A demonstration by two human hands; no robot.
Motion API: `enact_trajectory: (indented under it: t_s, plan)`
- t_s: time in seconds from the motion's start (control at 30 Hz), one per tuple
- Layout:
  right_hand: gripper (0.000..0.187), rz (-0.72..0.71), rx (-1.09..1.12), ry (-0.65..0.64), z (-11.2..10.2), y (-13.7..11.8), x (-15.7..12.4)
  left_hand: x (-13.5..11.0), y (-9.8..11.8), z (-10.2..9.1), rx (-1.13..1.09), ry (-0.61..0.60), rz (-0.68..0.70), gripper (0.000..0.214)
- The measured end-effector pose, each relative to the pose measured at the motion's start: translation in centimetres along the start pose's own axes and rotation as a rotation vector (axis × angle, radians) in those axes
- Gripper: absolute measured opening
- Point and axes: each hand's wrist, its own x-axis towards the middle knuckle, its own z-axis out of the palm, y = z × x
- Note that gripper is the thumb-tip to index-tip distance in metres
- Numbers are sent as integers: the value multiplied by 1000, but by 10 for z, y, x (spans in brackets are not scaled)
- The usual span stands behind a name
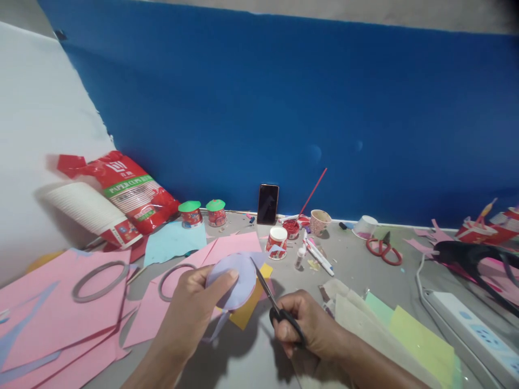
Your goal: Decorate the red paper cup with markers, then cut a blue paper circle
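Observation:
My left hand (190, 308) pinches a pale lilac paper disc (238, 281), thumb on top, holding it just above the table. My right hand (308, 324) grips black-handled scissors (271, 302); the blades point up and left, and their tip meets the disc's right edge. A thin lilac strip hangs from the disc's lower edge. Beneath the disc lie a yellow paper piece (248, 312) and pink sheets (227, 247).
Pink paper sheets (60, 319) and two grey tape rings (100, 281) cover the left. Farther back stand a red bag (130, 189), stacked white cups (87, 208), small decorated cups (277, 241), a phone (268, 203), pens and red scissors (383, 249). A power strip (470, 329) lies right.

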Motion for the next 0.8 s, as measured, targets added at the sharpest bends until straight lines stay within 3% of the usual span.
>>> enact_trajectory:
  t_s: [0.37,0.8]
  plan:
    - [76,6,-26,-40,-1,-4,-2,1,4,-2,-24,-19,-57,41]
    - [76,31,-50,-20,-2,0,-3,-15,30,6,-42,109,-103,37]
